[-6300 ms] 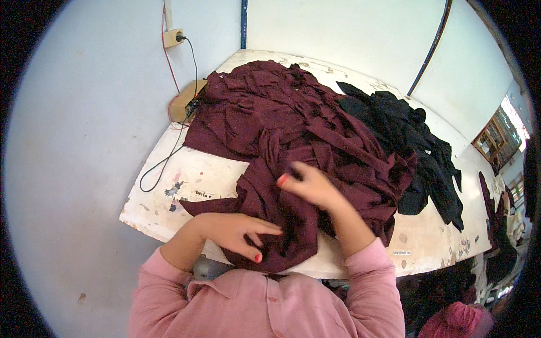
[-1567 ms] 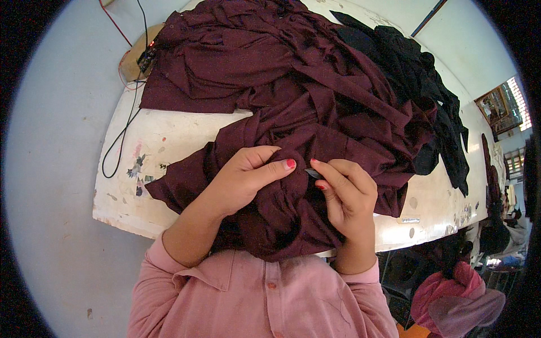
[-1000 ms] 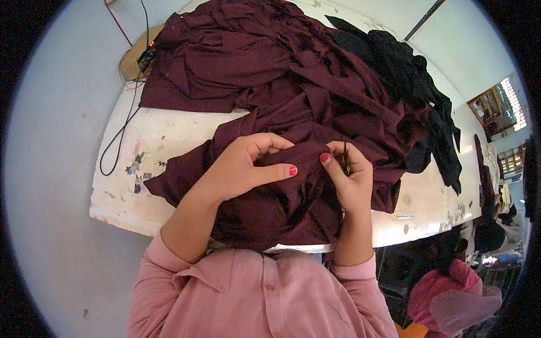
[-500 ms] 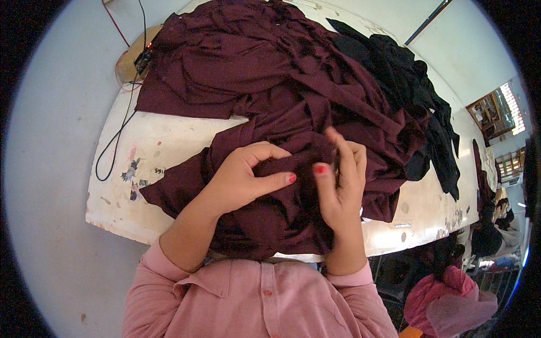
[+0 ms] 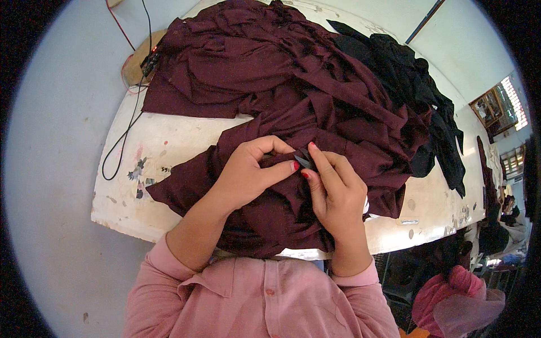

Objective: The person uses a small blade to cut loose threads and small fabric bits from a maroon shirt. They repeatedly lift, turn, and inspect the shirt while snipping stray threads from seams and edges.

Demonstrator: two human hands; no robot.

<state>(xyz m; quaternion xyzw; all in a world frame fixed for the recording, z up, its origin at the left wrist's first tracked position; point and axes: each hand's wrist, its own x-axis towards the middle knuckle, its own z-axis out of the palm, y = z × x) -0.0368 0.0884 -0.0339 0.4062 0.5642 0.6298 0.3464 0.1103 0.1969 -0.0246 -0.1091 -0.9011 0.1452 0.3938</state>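
Note:
A maroon garment (image 5: 270, 214) lies bunched in front of me and hangs over the table's near edge. My left hand (image 5: 253, 172) pinches a fold of it between thumb and fingers. Close beside that pinch, my right hand (image 5: 341, 188) grips small dark thread snips (image 5: 304, 161). Their pointed blades show between thumb and forefinger, right at the cloth by my left thumb. The rest of the snips is hidden in my palm. Something small and white shows at the outer edge of my right hand; I cannot make out what it is.
More maroon cloth (image 5: 225, 62) spreads over the far side of the white table (image 5: 129, 197), with black cloth (image 5: 389, 67) at the far right. A black cable (image 5: 115, 152) loops at the left. A person in a pink head covering (image 5: 456, 304) is at the lower right.
My right hand has moved left toward my left hand, and the snips' blades now show at the cloth. My left hand keeps its pinch. The whole view has shifted slightly.

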